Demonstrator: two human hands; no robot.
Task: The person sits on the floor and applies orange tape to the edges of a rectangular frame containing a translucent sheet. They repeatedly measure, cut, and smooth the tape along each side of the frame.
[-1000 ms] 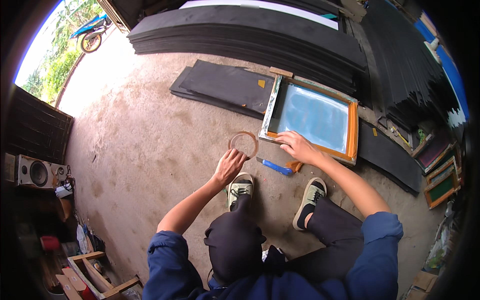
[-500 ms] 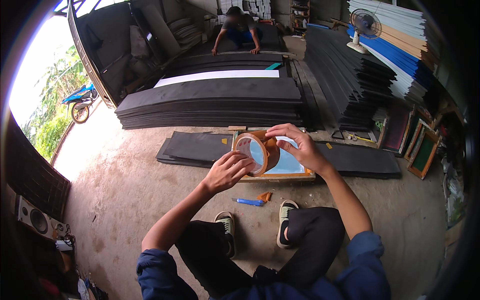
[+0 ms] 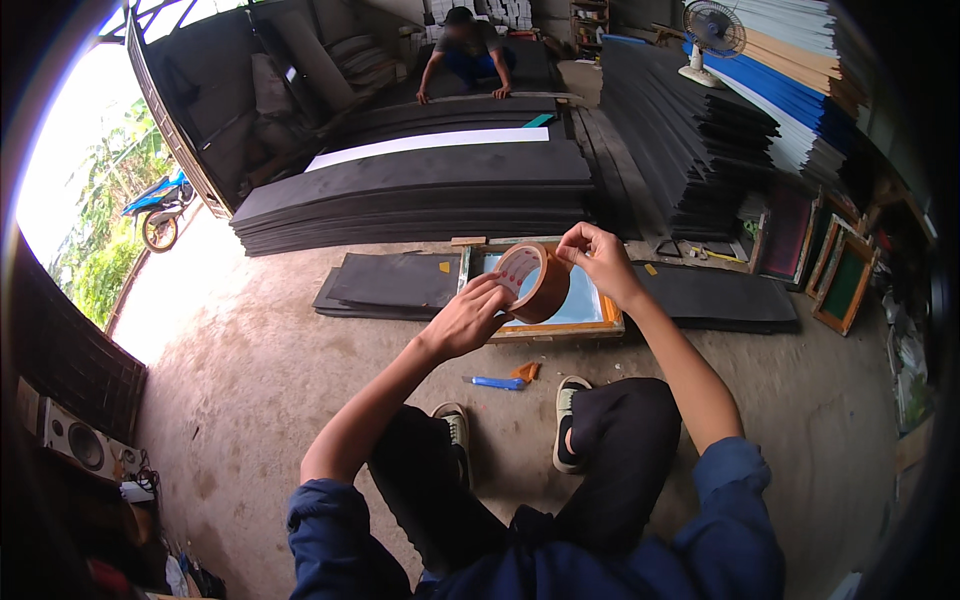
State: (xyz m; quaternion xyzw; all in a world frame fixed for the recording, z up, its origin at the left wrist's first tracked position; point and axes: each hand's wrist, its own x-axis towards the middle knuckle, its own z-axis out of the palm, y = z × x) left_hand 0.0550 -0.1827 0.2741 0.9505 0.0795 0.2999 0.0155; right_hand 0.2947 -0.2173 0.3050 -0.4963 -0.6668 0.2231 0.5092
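A wide roll of brown packing tape (image 3: 549, 290) is tilted in the air in front of me, its pale inner ring facing left. My left hand (image 3: 468, 320) grips its near left side, fingers hooked into the core. At the roll's upper right edge, the thumb and forefinger of my right hand (image 3: 604, 265) pinch the tape; its loose end is too small to make out. Below the roll lies a wooden frame (image 3: 560, 330) with a light-blue panel, brown tape along its inner edges. A blue utility knife (image 3: 497, 383) rests on the floor beside a crumpled brown scrap (image 3: 526, 371).
Black sheets (image 3: 390, 285) lie under and beside the frame. Beyond is a long stack of black sheets (image 3: 420, 195) with a white strip on top, where a co-worker (image 3: 465, 55) crouches. More frames (image 3: 840, 290) lean at right; a fan (image 3: 712, 35) stands on a sheet stack.
The roll has moved slightly right and turned, showing more of its outer brown face. My right hand's spread fingers have closed into a pinch at its edge. The view has shifted a little.
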